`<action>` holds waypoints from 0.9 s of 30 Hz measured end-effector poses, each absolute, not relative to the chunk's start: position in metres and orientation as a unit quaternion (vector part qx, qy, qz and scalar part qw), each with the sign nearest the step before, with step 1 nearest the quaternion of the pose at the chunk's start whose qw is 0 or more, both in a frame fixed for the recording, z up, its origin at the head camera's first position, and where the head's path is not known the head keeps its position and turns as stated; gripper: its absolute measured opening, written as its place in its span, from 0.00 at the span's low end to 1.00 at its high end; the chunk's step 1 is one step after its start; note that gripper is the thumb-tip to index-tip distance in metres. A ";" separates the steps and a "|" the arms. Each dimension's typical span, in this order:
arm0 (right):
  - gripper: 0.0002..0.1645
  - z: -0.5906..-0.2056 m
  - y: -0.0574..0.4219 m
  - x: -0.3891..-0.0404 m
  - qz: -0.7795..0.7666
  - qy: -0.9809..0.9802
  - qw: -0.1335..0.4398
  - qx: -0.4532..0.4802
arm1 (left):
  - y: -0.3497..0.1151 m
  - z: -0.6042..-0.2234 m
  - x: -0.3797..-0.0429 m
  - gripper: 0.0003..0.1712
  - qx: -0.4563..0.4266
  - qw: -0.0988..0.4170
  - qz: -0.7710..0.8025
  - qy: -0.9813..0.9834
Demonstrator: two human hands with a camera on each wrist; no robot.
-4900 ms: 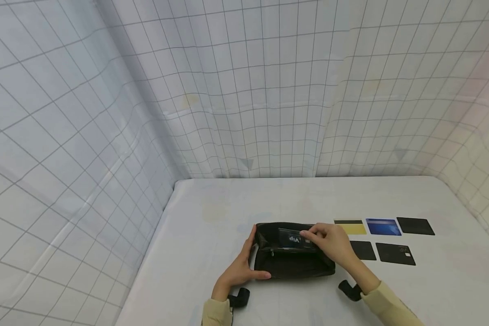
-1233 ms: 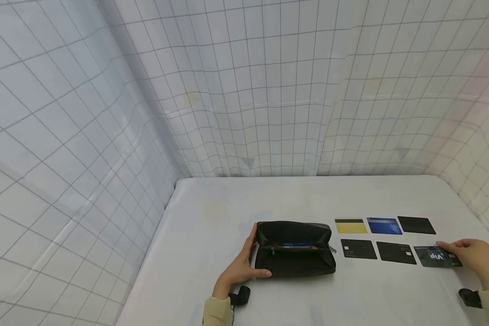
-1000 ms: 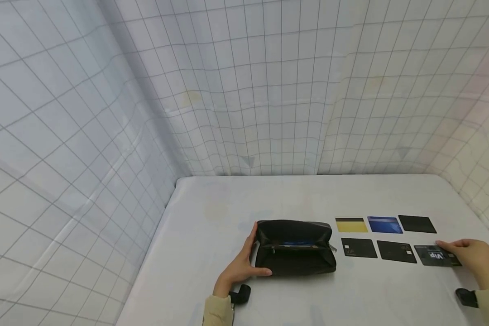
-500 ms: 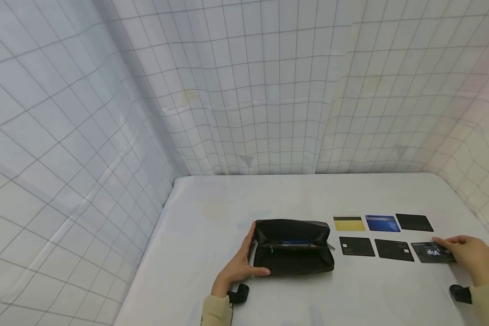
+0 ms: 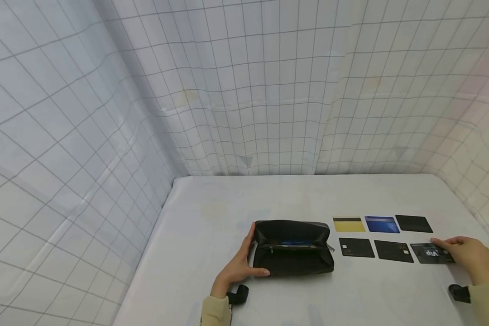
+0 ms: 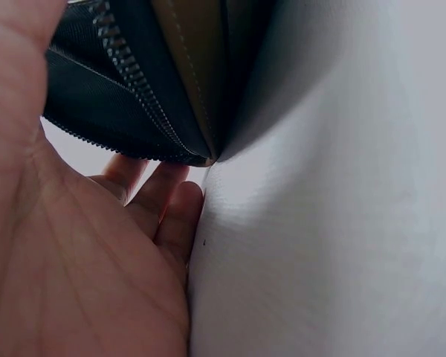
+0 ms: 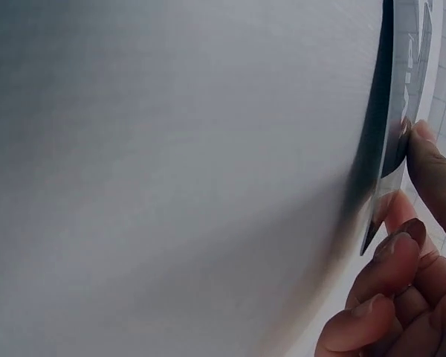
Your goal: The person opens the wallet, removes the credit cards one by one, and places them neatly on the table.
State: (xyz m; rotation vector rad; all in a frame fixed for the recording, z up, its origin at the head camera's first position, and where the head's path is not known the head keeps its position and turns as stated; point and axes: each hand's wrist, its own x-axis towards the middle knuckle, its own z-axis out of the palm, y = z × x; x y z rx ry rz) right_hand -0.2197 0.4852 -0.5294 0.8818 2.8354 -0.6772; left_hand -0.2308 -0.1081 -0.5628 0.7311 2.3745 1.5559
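Note:
A black zip wallet [image 5: 293,265] lies spread on the white table, its mouth facing up. Inside it, the edges of a blue card [image 5: 295,243] and other flat items show. My left hand [image 5: 237,268] grips the wallet's left end, thumb at the front and fingers behind; the left wrist view shows the zip teeth [image 6: 137,85] beside the palm. Far to the right, my right hand [image 5: 469,257] pinches the right end of a dark card marked "Vip" [image 5: 428,253]. In the right wrist view that card [image 7: 401,89] is held by thumb and fingers, low over the table.
Left of the Vip card lie two black cards [image 5: 357,247] [image 5: 393,251]. Behind them a yellow card [image 5: 349,225], a blue card [image 5: 381,224] and a plain black card [image 5: 414,223] form another row. White gridded curtains [image 5: 244,90] enclose the table [image 5: 212,203].
From the wallet, my right hand has carried the Vip card to the right end of the front row. Lately the card has slid slightly left. My left hand has stayed on the wallet.

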 end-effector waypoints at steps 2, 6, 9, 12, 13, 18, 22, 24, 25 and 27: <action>0.46 -0.528 0.484 -0.219 -0.215 0.932 0.054 0.288 | -0.108 -0.563 -0.231 0.73 0.247 0.105 0.527 0.806; 0.42 -0.521 0.478 -0.219 -0.191 0.937 0.063 0.287 | -0.108 -0.563 -0.230 0.73 0.243 0.104 0.526 0.808; 0.38 -0.514 0.471 -0.219 -0.176 0.942 0.061 0.281 | -0.108 -0.562 -0.229 0.73 0.244 0.101 0.525 0.809; 0.37 -0.507 0.467 -0.218 -0.168 0.948 0.055 0.266 | -0.108 -0.562 -0.228 0.72 0.247 0.099 0.524 0.809; 0.37 -0.505 0.466 -0.218 -0.166 0.950 0.053 0.261 | -0.108 -0.562 -0.229 0.72 0.247 0.100 0.524 0.809; 0.41 -0.493 0.454 -0.222 -0.166 0.959 0.041 0.226 | -0.108 -0.562 -0.228 0.72 0.244 0.106 0.526 0.808; 0.41 -0.479 0.435 -0.228 -0.184 0.970 0.013 0.159 | -0.108 -0.561 -0.228 0.72 0.247 0.103 0.524 0.808; 0.39 -0.471 0.420 -0.231 -0.196 0.973 -0.003 0.119 | -0.108 -0.561 -0.228 0.72 0.250 0.099 0.524 0.808; 0.37 -0.466 0.412 -0.234 -0.201 0.975 -0.014 0.098 | -0.108 -0.560 -0.228 0.72 0.250 0.098 0.524 0.808; 0.35 -0.457 0.394 -0.239 -0.207 0.976 -0.034 0.061 | -0.108 -0.560 -0.228 0.73 0.254 0.096 0.525 0.807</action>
